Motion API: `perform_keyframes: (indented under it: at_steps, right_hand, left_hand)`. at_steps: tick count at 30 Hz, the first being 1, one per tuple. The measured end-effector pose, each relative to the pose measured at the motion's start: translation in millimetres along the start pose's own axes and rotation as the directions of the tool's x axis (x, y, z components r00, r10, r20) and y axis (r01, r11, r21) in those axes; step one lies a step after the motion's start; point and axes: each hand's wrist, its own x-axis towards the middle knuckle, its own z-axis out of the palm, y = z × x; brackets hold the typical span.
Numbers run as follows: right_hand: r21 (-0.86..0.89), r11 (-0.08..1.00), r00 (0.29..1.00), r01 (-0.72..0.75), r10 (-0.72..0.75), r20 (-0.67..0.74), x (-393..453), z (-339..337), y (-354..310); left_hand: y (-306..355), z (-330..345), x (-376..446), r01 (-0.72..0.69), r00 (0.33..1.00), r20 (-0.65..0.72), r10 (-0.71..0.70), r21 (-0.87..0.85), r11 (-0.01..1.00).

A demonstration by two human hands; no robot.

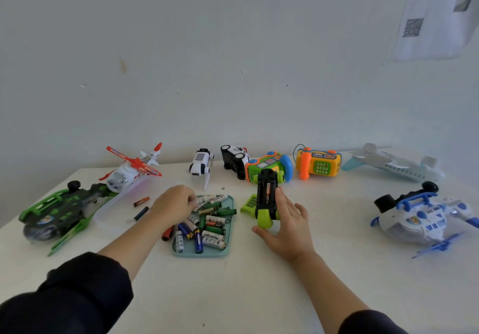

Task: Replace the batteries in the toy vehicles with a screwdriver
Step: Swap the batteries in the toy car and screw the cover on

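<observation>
A black toy car with lime-green wheels (265,199) lies upside down at the table's middle, its battery compartment open with a battery showing. My right hand (285,223) holds it by the side and near wheel. Its green cover (249,203) lies just to the left. A teal tray (228,245) holds several batteries (211,226). My left hand (174,204) reaches into the tray's far left corner, fingertips pinched at a white battery. A red-handled screwdriver (168,233) lies partly hidden under my left forearm beside the tray.
Two loose batteries (141,201) lie left of the tray by a clear lid (114,204). Toys ring the table: green-black vehicle (59,212), red-white helicopter (132,170), robot dog (200,165), police car (234,160), green toy (269,164), orange phone (318,162), airplane (394,164), blue-white aircraft (425,217).
</observation>
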Motion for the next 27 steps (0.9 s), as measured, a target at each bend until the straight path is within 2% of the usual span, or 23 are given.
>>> perform_keyframes:
  at_steps: [3, 6, 8, 10, 12, 14, 16, 22, 27]
  right_hand:
    - [-0.004, 1.000, 1.000, 0.007, -0.007, 0.008, 0.3, 0.7, 0.6]
    - [-0.001, 1.000, 1.000, 0.005, -0.005, 0.011, 0.1, 1.0, 0.4]
    - [-0.006, 1.000, 1.000, 0.004, -0.004, 0.013, 0.2, 0.6, 0.3]
    - [-0.001, 1.000, 1.000, 0.004, -0.004, 0.013, 0.2, 0.0, -0.4]
    - [0.002, 1.000, 1.000, 0.005, -0.005, 0.013, 0.2, -0.2, -0.6]
    - [-0.004, 1.000, 1.000, 0.006, -0.005, 0.017, 0.1, 0.0, -0.3]
    - [-0.006, 1.000, 1.000, 0.005, -0.005, 0.025, 0.1, 0.7, 0.4]
    - [0.001, 1.000, 1.000, -0.005, 0.005, 0.025, -0.3, 0.2, 0.0]
    - [0.001, 1.000, 1.000, -0.009, 0.009, 0.023, -0.5, -0.8, -0.5]
  left_hand:
    - [-8.6, -1.7, 1.1, 0.122, 0.992, 0.008, -0.123, 0.085, 0.989]
    - [-7.7, 2.9, -0.9, 0.111, 0.992, 0.057, -0.116, 0.091, 0.990]
    - [-3.8, 7.8, -2.3, 0.058, 0.994, 0.090, -0.061, 0.033, 0.998]
    - [5.3, 8.3, -5.7, 0.003, 0.998, 0.059, -0.003, 0.004, 1.000]
    - [18.2, 5.2, -9.5, -0.126, 0.992, 0.019, 0.126, -0.022, 0.992]
    - [31.9, 3.0, -13.2, -0.273, 0.956, 0.098, 0.276, -0.045, 0.961]
    - [42.7, 3.1, -15.8, -0.349, 0.917, 0.207, 0.341, 0.003, 0.937]
    - [51.6, 8.6, -8.7, -0.379, 0.905, 0.290, 0.311, 0.217, 0.900]
    - [52.7, 6.3, -6.3, -0.402, 0.885, 0.348, 0.309, 0.234, 0.885]
